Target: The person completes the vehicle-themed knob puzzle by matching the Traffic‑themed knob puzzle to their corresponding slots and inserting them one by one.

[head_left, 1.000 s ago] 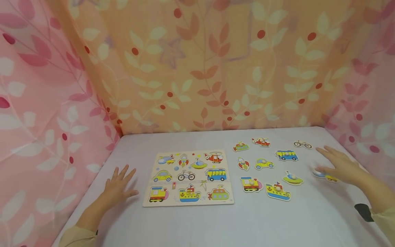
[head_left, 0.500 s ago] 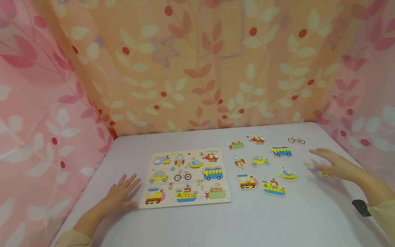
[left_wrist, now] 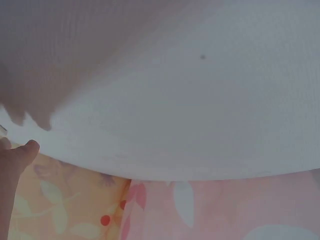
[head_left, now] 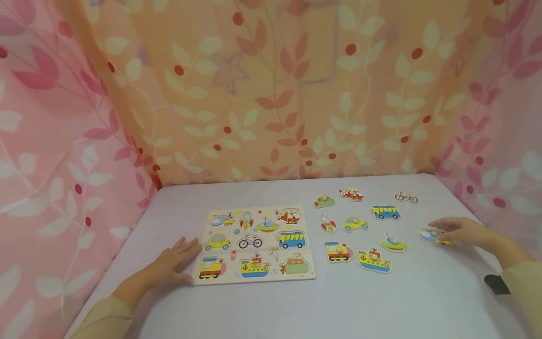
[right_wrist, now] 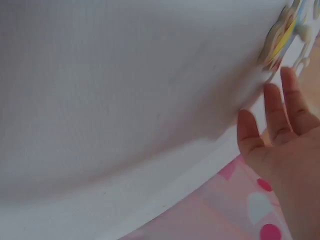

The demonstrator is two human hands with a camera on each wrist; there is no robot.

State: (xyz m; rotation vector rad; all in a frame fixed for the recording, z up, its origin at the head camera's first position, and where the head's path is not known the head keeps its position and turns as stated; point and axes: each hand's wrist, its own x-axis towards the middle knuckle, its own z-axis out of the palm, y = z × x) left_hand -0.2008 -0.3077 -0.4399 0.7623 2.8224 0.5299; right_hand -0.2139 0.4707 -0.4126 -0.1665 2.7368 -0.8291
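A wooden peg puzzle board with vehicle pictures lies left of the middle in the head view. My left hand is at its left edge, fingers spread, fingertips against or just over the rim. Part of that hand shows at the left of the left wrist view. At far right, my right hand hovers over the airplane piece, partly covering it. In the right wrist view, this hand has fairly straight fingers next to the piece. Its thumb is hidden there.
Several knobbed pieces lie between the board and my right hand: submarine, helicopter, bicycle, bus, rocket, car, flying saucer, train and ship. Floral curtains enclose the table.
My left hand has moved right to the board's left edge and lowered. The right hand has drawn its fingers closer together over the airplane piece. The head view has shifted slightly.
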